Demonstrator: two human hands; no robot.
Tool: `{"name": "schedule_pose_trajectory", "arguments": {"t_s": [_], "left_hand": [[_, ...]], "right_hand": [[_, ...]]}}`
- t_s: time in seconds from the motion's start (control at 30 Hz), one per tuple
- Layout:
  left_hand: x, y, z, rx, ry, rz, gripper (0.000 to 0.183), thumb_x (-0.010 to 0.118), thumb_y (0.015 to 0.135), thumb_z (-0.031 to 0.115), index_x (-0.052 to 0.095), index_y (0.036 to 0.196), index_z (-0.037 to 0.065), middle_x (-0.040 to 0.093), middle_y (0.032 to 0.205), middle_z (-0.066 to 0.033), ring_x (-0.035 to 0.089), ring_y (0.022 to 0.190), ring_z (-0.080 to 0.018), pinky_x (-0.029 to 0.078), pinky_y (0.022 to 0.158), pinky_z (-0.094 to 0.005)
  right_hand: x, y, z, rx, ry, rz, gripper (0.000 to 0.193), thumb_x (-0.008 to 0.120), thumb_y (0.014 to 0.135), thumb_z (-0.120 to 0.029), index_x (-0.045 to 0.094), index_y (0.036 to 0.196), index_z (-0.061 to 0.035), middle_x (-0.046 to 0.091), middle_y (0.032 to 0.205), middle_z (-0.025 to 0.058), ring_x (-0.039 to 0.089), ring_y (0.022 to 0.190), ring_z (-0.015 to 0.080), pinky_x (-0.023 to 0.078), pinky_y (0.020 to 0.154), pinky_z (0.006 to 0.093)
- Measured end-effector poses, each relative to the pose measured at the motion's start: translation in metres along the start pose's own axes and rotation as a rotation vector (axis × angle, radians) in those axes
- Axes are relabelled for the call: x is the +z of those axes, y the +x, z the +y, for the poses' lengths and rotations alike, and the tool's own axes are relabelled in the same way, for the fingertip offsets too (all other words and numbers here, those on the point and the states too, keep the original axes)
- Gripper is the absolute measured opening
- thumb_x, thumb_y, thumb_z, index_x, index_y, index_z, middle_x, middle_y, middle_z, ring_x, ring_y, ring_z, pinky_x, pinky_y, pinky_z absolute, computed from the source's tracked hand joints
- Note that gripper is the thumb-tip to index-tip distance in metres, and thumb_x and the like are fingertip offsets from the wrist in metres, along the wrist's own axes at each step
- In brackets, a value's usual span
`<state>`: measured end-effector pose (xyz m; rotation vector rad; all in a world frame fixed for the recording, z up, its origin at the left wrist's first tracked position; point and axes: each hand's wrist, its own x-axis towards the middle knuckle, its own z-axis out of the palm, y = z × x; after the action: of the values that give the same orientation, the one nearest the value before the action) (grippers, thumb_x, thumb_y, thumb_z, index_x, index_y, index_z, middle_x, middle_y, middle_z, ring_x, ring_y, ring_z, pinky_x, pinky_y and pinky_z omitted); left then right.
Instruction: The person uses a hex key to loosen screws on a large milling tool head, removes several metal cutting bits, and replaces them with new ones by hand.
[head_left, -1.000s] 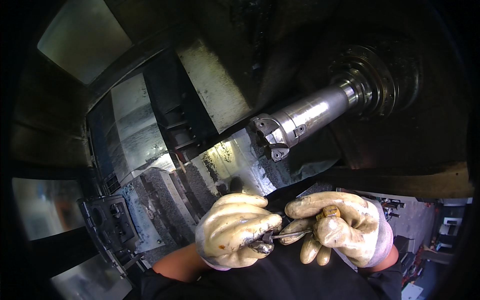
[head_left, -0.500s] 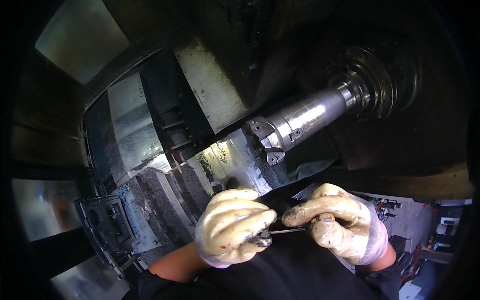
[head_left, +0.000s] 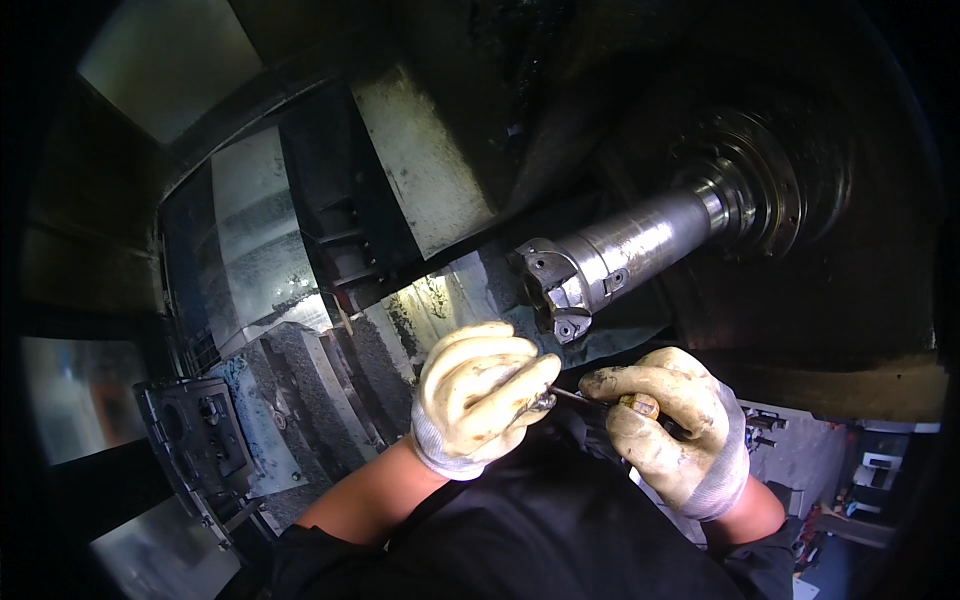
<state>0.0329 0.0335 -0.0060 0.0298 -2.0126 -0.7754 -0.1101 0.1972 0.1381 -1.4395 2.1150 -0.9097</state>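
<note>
My right hand [head_left: 675, 430], in a soiled cream-coated glove, is closed around a small screwdriver with an amber handle end [head_left: 640, 405]. Its thin shaft [head_left: 578, 397] points left toward my other hand. My left hand [head_left: 480, 400], gloved alike, is closed at the tip of that shaft, thumb and fingers pinched together. Something small and dark shows at the pinch, too hidden to name. Beyond both hands a milling cutter [head_left: 600, 265] with inserts screwed to its head juts out, apart from the gloves.
The cutter is seated in a round spindle [head_left: 745, 190] at the upper right. Grimy metal covers [head_left: 260, 240] and a table surface with dark chips [head_left: 300, 385] lie to the left. A black bracketed fixture [head_left: 205, 440] stands at lower left. Assorted items lie on the floor [head_left: 800, 450] at right.
Both hands have risen a little, away from my body, and the screwdriver shaft now slants upward to the left. The cutter appears slightly further right and lower in view.
</note>
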Motion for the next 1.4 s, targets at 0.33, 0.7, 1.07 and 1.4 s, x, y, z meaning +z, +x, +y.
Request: {"name": "schedule_pose_trajectory", "arguments": {"t_s": [0.33,0.7,1.07,1.4], "left_hand": [[-0.001,0.006,0.0,-0.172,-0.177,-0.119,0.04,0.084,0.076,0.003,0.077,0.115,-0.002,0.08,0.105,-0.0157,0.078,0.094,-0.0348,0.062,0.087,-0.0444],[0.002,0.007,-0.006,-0.014,0.038,-0.144,0.048,0.085,0.07,0.005,0.077,0.117,0.003,0.076,0.101,-0.0114,0.074,0.09,-0.0308,0.059,0.08,-0.0438],[0.035,-0.01,-0.036,0.157,0.046,0.086,0.044,0.081,0.08,0.005,0.067,0.121,0.01,0.068,0.11,-0.0131,0.07,0.09,-0.0338,0.058,0.078,-0.0459],[0.036,0.0,-0.043,0.188,0.015,0.117,0.024,0.08,0.087,0.007,0.068,0.108,0.008,0.067,0.111,-0.0101,0.067,0.096,-0.0297,0.057,0.081,-0.0442]], "right_hand": [[0.013,-0.003,0.006,-0.058,-0.153,0.078,0.032,0.081,0.09,-0.016,0.077,0.119,-0.0021,0.068,0.092,0.0136,0.07,0.076,0.0299,0.056,0.065,0.0376],[0.018,0.0,-0.01,0.002,-0.203,0.087,0.031,0.08,0.084,-0.006,0.078,0.115,-0.0006,0.066,0.087,0.0117,0.067,0.073,0.0265,0.054,0.065,0.0358],[0.026,0.001,-0.003,-0.152,-0.456,0.083,0.041,0.086,0.083,-0.021,0.072,0.12,-0.0085,0.066,0.089,0.0068,0.068,0.068,0.0228,0.051,0.057,0.0352],[0.031,-0.001,-0.01,-0.185,-0.649,0.095,0.036,0.086,0.083,-0.024,0.076,0.115,-0.011,0.065,0.087,0.0019,0.063,0.065,0.0155,0.046,0.055,0.0324]]}}
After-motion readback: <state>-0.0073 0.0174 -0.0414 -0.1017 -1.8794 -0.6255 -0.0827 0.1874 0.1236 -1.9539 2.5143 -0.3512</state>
